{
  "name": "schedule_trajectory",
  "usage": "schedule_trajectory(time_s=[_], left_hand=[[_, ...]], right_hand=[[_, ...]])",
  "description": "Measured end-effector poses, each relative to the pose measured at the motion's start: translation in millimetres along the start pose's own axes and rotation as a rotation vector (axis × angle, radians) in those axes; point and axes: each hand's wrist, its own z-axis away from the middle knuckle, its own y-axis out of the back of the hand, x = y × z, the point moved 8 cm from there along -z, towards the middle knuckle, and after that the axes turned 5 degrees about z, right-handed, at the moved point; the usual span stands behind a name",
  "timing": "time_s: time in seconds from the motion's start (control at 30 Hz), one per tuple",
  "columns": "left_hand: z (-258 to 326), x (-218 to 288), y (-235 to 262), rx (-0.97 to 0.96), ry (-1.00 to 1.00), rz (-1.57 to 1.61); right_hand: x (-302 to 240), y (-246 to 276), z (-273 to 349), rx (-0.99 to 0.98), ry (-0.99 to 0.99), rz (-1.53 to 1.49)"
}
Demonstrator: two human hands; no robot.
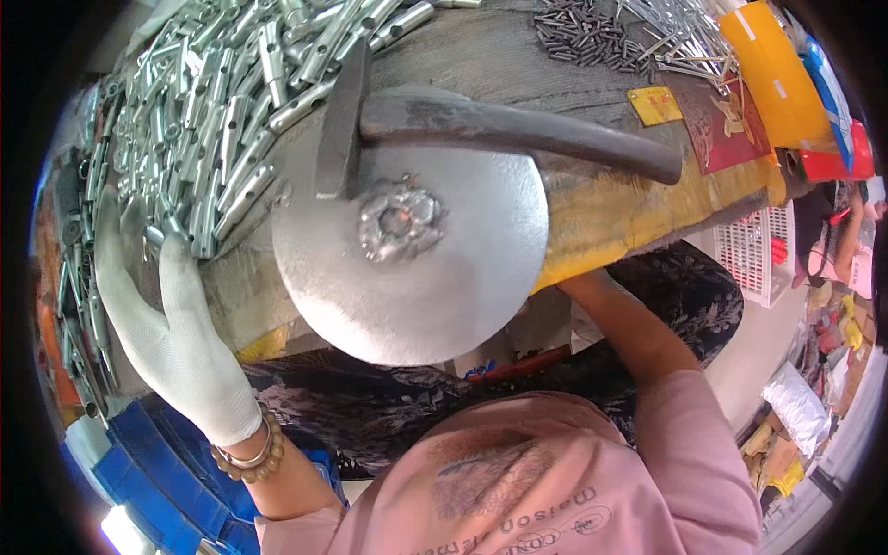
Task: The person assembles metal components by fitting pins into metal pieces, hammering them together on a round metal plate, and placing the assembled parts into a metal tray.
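Observation:
My left hand (180, 342), in a white knit glove, reaches to the near left edge of a heap of shiny metal tubes (227, 120) with holes in them. A short metal tube (154, 236) shows between the thumb and fingertips, which close on it from both sides. In the middle stands a round steel block (416, 310) with a rough, pitted centre. Across its far part lies a hammer (518, 129), its dark head at the left and its handle to the right; neither hand touches it. My right forearm (638, 324) runs under the yellow-wrapped table edge, which hides the hand.
Dark short pins (592, 37) and thin metal rods (689, 42) are piled at the far right. Beside them lie a red card (717, 125) and an orange-yellow box (777, 74). A white plastic basket (749, 254) stands at the right, a blue container (176, 472) lower left.

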Motion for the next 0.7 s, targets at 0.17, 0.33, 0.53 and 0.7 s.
schedule_trajectory(time_s=[0.17,0.33,0.53,0.7], left_hand=[[2.3,5.5,5.5,0.025,-0.018,-0.226],[19.0,-1.8,37.8,0.142,-0.062,-0.506],[16.0,25.5,10.3,0.113,-0.1,-0.423],[14.5,20.2,16.3,0.163,-0.135,-0.331]], right_hand=[[-10.9,-73.0,-46.1,-0.045,0.144,0.058],[-142.7,-320.6,-77.6,0.072,0.363,0.181],[-94.8,-415.4,-111.5,0.095,0.345,0.266],[18.3,-362.6,-150.1,0.072,0.314,0.397]])
